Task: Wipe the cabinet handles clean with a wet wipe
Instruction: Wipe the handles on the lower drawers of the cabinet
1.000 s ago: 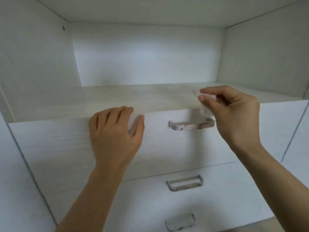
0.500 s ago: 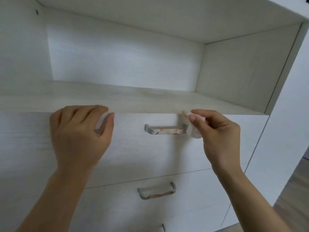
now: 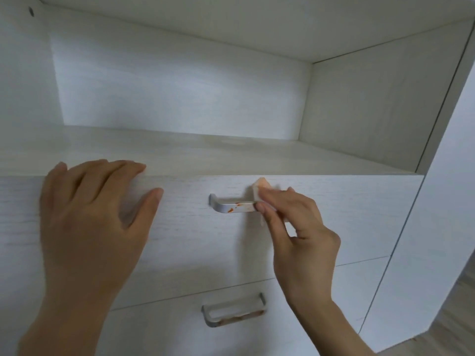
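Right hand [image 3: 300, 235] pinched folded wet wipe [image 3: 259, 188] against right end of upper drawer handle [image 3: 231, 207]; orange-red smears showed on bar left of wipe; left hand [image 3: 95, 222] lay flat, fingers spread, on top drawer front [image 3: 347, 214], fingertips at its upper edge; lower drawer handle [image 3: 234, 314] also smeared orange.

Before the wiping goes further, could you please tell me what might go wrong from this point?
1. The small white wet wipe, pinched by the right hand, already looks orange-tinged, so it may smear the orange-red stains along the silver metal top handle or onto the pale wood-grain drawer front.
2. The lower silver handle is stained too; a soiled wipe might spread that grime.
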